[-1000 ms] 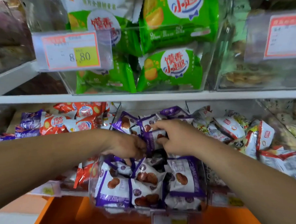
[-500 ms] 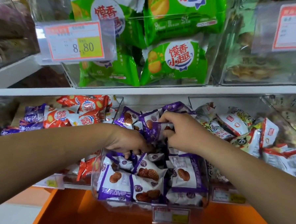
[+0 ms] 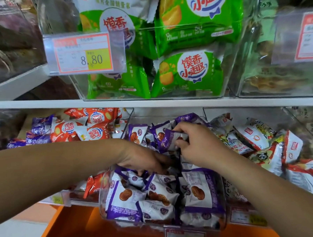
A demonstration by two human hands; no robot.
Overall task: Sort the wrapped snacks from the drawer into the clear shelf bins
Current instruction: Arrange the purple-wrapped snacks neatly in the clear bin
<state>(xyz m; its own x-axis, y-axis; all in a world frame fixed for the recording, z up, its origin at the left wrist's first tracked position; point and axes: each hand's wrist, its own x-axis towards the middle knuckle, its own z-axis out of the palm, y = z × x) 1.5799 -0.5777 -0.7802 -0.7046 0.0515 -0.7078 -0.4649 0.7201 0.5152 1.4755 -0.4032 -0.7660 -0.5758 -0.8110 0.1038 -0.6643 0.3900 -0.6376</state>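
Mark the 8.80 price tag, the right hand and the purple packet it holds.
8.80 price tag (image 3: 84, 54), head view, label face.
right hand (image 3: 199, 146), head view, its back.
purple packet (image 3: 168, 138), head view, wrapper.

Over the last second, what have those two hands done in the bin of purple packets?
The right hand still pinches one purple packet and has lifted it slightly up and back. The left hand, earlier up against that packet, has sunk lower, fingers down in the pile in the clear bin. The rest of the pile, the green bags and the price tag stayed put.
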